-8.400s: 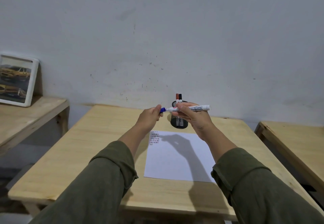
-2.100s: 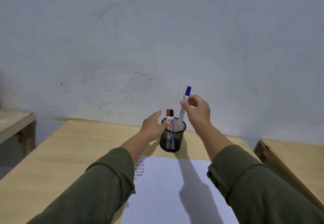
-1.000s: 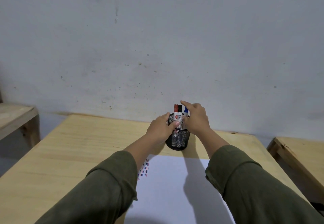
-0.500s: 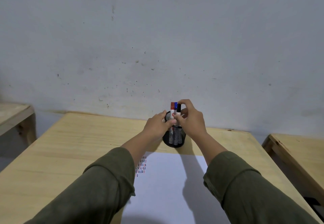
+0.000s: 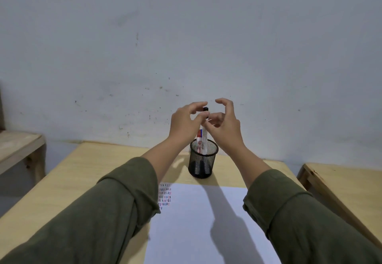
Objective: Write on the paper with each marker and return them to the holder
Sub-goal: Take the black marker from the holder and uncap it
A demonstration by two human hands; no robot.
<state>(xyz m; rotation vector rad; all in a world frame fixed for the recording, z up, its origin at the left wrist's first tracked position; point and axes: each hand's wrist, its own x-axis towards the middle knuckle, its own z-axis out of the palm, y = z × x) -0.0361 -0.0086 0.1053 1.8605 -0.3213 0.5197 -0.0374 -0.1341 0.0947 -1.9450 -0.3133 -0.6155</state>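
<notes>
A black mesh holder [image 5: 203, 164] stands on the wooden table [image 5: 86, 177] behind the white paper [image 5: 192, 228]. The paper's top left corner carries rows of short black, red and blue strokes [image 5: 164, 196]. Above the holder my right hand [image 5: 225, 126] pinches the black-capped marker [image 5: 205, 139], which is raised with its lower end still inside the holder. My left hand [image 5: 184, 125] is beside the cap with its fingers spread, thumb at the marker's top. A blue-and-red labelled marker [image 5: 199, 138] stands in the holder, partly hidden behind my hand.
A grey wall rises right behind the table. A second wooden table [image 5: 347, 183] stands to the right across a narrow gap, and a wooden bench or shelf [image 5: 18, 146] stands at the left. My green sleeves cover the near table edge.
The blue marker went back into the holder. My right hand then pinched the black marker and has lifted it partway up, and my left hand left the holder's rim and rose to the cap.
</notes>
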